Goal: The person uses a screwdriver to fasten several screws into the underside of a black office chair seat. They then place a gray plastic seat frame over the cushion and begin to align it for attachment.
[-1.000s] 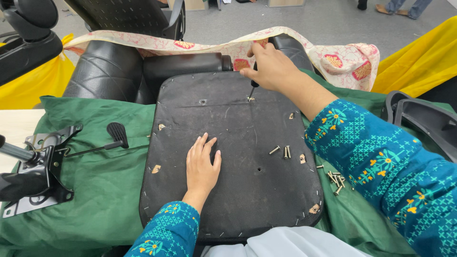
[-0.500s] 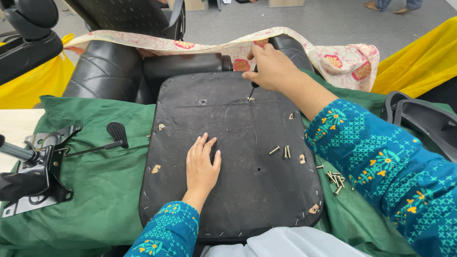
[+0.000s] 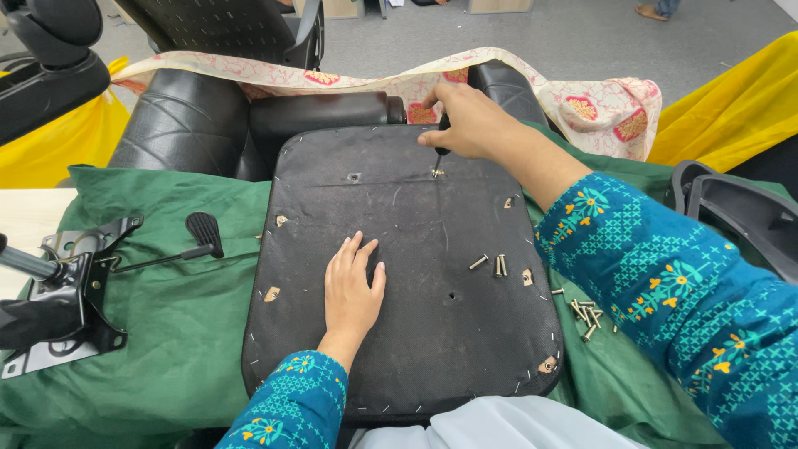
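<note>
At the far edge of the upturned chair seat base (image 3: 399, 274), my right hand (image 3: 465, 125) is clenched around a dark-handled screwdriver (image 3: 442, 137), its tip set down on a fastener (image 3: 435, 173) at the upper right mounting hole. Compared with the views from a second and half a second ago, this hand has held the same station over the same hole, with only a slight shift of the wrist; I judge that the fastener is being turned in place rather than a new one being sought. My left hand (image 3: 351, 291) is released, lying flat and open with fingers spread on the black fabric underside of the seat base, pressing it steady; it has not moved between the views. Three loose screws (image 3: 492, 264) lie on the base just right of its middle, and a further cluster of screws (image 3: 583, 312) lies on the green cloth (image 3: 183, 333) beside the right edge; their arrangement is unchanged. The matching hole at upper left (image 3: 355, 177) shows no screw, and the lower centre hole (image 3: 451, 294) is likewise open. On the left, the metal tilt mechanism (image 3: 62, 291) with its black lever (image 3: 204, 233) rests on the cloth, well apart from the base. A black chair armrest (image 3: 736, 212) lies at the right margin.
</note>
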